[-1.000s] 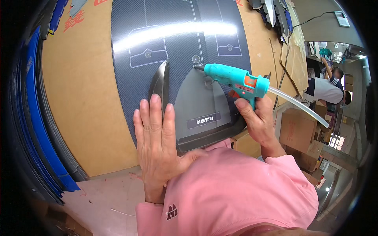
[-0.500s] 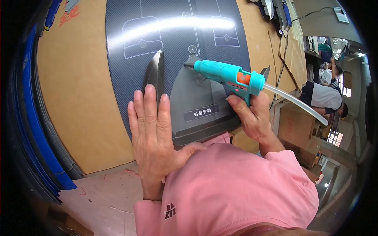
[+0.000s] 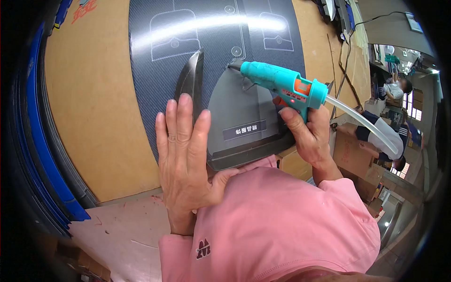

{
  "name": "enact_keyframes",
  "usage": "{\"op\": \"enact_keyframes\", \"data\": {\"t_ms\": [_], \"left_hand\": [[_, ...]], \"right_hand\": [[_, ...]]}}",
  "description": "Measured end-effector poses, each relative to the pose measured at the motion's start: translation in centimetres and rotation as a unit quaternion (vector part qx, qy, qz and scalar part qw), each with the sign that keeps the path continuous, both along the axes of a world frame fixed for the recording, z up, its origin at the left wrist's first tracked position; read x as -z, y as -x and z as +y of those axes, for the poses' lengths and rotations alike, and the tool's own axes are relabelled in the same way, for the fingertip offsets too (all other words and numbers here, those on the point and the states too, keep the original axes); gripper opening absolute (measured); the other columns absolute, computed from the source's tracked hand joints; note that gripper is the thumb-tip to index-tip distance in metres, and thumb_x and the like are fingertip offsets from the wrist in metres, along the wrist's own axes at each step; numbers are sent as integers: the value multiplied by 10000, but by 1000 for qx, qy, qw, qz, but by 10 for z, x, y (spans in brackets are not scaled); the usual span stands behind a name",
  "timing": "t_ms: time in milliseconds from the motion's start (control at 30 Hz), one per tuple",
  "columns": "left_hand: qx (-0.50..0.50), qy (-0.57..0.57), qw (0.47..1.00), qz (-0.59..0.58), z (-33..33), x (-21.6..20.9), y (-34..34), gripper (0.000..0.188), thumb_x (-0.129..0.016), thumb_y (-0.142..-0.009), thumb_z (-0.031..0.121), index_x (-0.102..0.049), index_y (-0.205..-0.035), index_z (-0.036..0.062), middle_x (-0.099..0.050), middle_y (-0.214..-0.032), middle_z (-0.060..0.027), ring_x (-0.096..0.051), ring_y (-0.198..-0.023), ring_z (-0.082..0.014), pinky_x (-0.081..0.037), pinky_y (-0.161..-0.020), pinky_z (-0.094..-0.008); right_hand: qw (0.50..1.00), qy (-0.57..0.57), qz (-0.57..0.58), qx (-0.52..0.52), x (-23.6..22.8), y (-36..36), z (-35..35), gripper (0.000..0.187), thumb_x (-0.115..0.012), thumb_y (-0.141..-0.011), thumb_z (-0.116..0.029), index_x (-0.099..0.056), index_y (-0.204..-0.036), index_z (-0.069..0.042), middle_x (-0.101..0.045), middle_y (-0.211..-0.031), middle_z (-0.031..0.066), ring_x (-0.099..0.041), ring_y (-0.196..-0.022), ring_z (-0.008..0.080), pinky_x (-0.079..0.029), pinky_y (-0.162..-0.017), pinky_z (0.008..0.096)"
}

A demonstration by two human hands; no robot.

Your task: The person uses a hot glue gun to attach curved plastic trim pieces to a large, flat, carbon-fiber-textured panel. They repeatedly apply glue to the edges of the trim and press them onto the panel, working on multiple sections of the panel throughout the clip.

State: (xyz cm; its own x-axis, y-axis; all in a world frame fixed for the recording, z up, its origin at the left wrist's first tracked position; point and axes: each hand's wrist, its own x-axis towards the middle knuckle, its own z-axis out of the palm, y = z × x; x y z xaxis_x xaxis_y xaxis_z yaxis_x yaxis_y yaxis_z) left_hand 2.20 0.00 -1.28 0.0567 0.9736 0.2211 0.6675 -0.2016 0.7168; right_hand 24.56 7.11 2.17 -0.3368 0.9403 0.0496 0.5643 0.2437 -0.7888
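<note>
My right hand (image 3: 312, 136) is wrapped round the handle of a turquoise hot glue gun (image 3: 272, 77). A long translucent glue stick (image 3: 361, 122) trails from its back end. The nozzle points left and is at the tip of a grey tapered panel (image 3: 244, 105); contact cannot be told. This panel is part of a dark blue printed board (image 3: 211, 42) with pocket and button drawings. At its left a narrow dark flap (image 3: 192, 80) stands up. My left hand (image 3: 185, 155), fingers stretched and slightly apart, rests against the flap's lower part.
The board lies on a tan tabletop (image 3: 89, 127). Blue and black stacked sheets (image 3: 51, 164) line the left edge. A cable (image 3: 345, 61) and dark pieces (image 3: 331, 11) are at the far right. Co-workers (image 3: 387, 136) and cardboard boxes (image 3: 350, 152) stand beyond.
The view has shifted slightly; board, glue gun and hands appear a little higher and further right. My left fingers are slightly more spread. The nearer co-worker at right appears lower in the picture.
</note>
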Motion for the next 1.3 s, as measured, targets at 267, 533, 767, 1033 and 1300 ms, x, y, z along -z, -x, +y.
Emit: {"op": "enact_keyframes", "data": {"t_ms": [267,533,767,1033,1300], "left_hand": [[-9,-35,999,-37,0,2,-1,495,-739,-653,457,-511,-825,53,-316,-1432,-313,-280,-1339,-491,-210,-1068,-616],[-15,-53,998,-24,-1,2,-1,448,-770,-547,396,-502,-598,40,-359,-1423,-281,-308,-1327,-490,-229,-1061,-616],[-17,-49,999,3,-3,-3,-2,406,-774,-494,338,-503,-581,49,-387,-1416,-256,-308,-1323,-500,-233,-1049,-629],[-20,-35,994,97,-10,-8,-3,466,-711,-677,468,-531,-605,44,-368,-1411,-290,-327,-1312,-496,-207,-1070,-612],[-39,-52,995,77,-12,-4,-7,461,-693,-718,458,-544,-632,31,-356,-1411,-303,-326,-1306,-505,-223,-1058,-622]], "right_hand": [[999,32,-21,-30,-5,2,-3,323,-654,-870,-161,-565,-1134,0,-625,-902,131,-610,-769,277,-466,-686,342],[995,-33,-40,-81,-5,2,-4,337,-660,-867,-138,-556,-1156,-1,-590,-1013,137,-591,-847,282,-461,-740,337],[999,-22,18,-22,7,-2,-1,389,-663,-858,-93,-530,-1219,-32,-622,-957,127,-612,-803,249,-476,-734,336],[999,14,46,-19,4,3,-2,372,-660,-867,-120,-538,-1205,-24,-639,-905,106,-623,-804,227,-476,-732,328],[998,60,9,-28,-2,0,-8,383,-661,-876,-187,-543,-1184,7,-626,-950,92,-593,-856,192,-454,-778,304]]}}
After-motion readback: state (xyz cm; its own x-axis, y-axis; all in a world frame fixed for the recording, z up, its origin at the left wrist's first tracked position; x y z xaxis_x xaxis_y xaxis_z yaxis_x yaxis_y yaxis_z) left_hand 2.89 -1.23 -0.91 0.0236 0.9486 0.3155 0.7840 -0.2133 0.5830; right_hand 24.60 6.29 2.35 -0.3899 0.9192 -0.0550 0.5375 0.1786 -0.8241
